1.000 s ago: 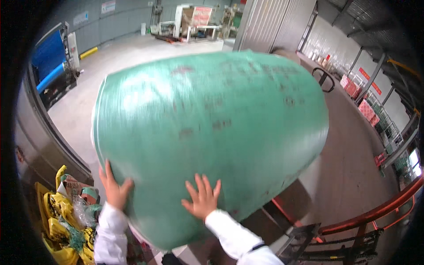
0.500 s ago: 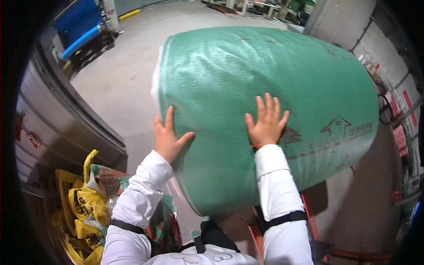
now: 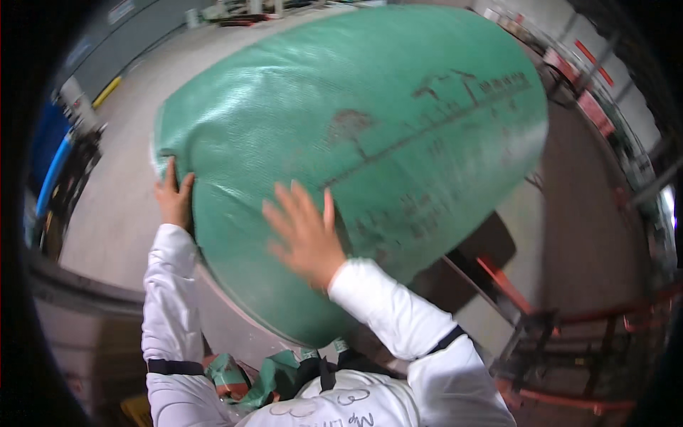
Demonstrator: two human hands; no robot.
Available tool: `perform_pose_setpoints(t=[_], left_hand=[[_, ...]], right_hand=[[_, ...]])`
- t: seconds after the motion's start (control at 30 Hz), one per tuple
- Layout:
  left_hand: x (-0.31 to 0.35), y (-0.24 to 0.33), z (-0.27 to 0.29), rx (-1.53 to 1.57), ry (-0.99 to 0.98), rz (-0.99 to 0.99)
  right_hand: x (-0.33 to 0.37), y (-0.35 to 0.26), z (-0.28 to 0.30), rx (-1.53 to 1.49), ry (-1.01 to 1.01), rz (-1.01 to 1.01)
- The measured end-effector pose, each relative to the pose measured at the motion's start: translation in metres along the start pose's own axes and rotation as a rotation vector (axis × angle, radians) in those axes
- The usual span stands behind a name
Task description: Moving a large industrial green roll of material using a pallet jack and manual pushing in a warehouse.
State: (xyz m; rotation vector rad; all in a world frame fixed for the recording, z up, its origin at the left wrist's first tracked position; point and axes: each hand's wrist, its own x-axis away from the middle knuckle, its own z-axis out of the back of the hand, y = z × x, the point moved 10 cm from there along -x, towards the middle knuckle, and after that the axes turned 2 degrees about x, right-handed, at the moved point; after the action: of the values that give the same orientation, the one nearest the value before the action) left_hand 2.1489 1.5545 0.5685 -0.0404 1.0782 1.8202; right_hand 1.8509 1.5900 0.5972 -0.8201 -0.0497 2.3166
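Observation:
A huge roll of green woven plastic sheeting (image 3: 284,121), printed with dark trees, a house outline and markings, takes up the middle of the view and stretches from near left to far right. At its left rim my left hand (image 3: 175,203) rests with fingers stretched apart, the tips touching the sheeting where it creases. My right hand (image 3: 307,231) is on or just over the near part of the roll, fingers spread and smeared by motion; whether the palm touches cannot be told. Neither hand holds anything. The roll's underside is hidden.
A red metal frame or cart (image 3: 505,285) stands to the right of the roll. Crumpled green sheeting (image 3: 274,377) lies by my feet. A blue roll (image 3: 53,174) and a yellow bar (image 3: 107,92) are at far left. Shelving lines the right wall.
My view has turned to the right. The roll's print has shifted toward me and left. My left hand has moved left along the rim; my right hand has slid left and nearer.

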Motion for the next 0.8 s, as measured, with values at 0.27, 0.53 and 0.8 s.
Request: perform_pose_setpoints(t=[0.27, 0.53, 0.8], left_hand=[[-0.067, -0.048, -0.017, -0.408, 0.044, 0.004], [0.079, 0.031, -0.004, -0.2, 0.135, -0.175], [0.12, 0.055, 0.002, -0.579, 0.182, -0.093]], right_hand=[[0.079, 0.027, -0.068, 0.223, -0.291, -0.124], [0.118, 0.017, -0.002, -0.42, -0.125, -0.169], [0.139, 0.06, 0.016, -0.189, -0.157, -0.382]])
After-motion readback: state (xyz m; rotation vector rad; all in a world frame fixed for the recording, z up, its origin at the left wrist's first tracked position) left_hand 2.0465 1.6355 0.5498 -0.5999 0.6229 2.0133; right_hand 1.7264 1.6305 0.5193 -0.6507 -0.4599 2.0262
